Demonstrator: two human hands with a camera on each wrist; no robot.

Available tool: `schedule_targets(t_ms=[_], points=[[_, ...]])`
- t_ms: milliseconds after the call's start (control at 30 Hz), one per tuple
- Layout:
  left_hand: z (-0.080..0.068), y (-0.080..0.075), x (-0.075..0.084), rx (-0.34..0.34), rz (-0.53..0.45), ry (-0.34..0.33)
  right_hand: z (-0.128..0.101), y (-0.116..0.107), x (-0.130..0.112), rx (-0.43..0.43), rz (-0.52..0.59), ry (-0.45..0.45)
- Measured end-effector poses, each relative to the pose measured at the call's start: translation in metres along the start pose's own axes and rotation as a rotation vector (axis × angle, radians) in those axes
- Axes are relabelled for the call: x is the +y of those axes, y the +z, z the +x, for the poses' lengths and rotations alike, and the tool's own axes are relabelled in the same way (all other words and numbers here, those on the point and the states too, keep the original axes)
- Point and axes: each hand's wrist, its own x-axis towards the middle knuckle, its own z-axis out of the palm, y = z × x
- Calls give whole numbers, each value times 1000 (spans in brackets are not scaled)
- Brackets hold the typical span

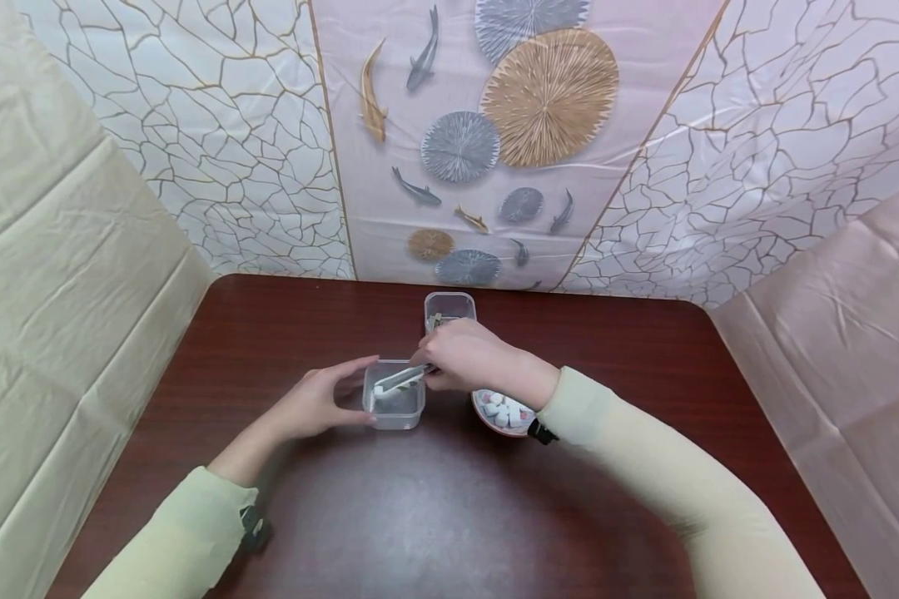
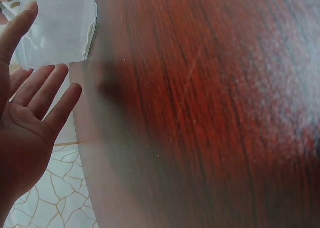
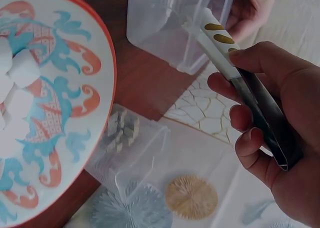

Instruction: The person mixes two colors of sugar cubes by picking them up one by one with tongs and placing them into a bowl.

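Observation:
My left hand (image 1: 317, 405) holds a clear plastic container (image 1: 400, 420) at its left side, thumb at the near corner and forefinger at the far one. In the left wrist view, the other fingers spread fairly straight beside the container (image 2: 60, 28). My right hand (image 1: 460, 353) grips metal tongs (image 3: 260, 100) with white, slotted ends. Those ends reach over the container, and a small white piece (image 1: 378, 390) shows at their tip; whether they pinch it is unclear. Below my right wrist, a patterned plate (image 3: 92, 23) with a red rim carries several white cubes (image 1: 504, 410).
A second clear container (image 1: 450, 300) stands farther back, holding grey-green pieces (image 3: 121, 130), partly behind my right hand. The dark red wooden table (image 1: 449, 516) ends at a patterned cloth (image 1: 270, 150) at the back. Pale cloth walls flank both sides.

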Motion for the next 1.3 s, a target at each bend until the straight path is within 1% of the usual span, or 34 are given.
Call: schedule_targets(t_ms=[133,367,633,867,1033,1133,1300], points=[[0,0,1,-4,2,-2,-15,-8,5,56,48,6],[0,0,4,-9,6,-6,-46,-19,16,133,34,34],[0,1,3,-16,28,-21,-90,-24,29,210,93,88],[-1,1,4,-9,44,-18,-128,-23,38,228,114,167],[-2,1,5,-8,40,-25,-151,-22,41,239,107,211],[-2,0,6,-10,43,-29,-163,-21,43,230,97,240],[-1,0,5,-16,41,-32,-178,-21,45,186,81,287]])
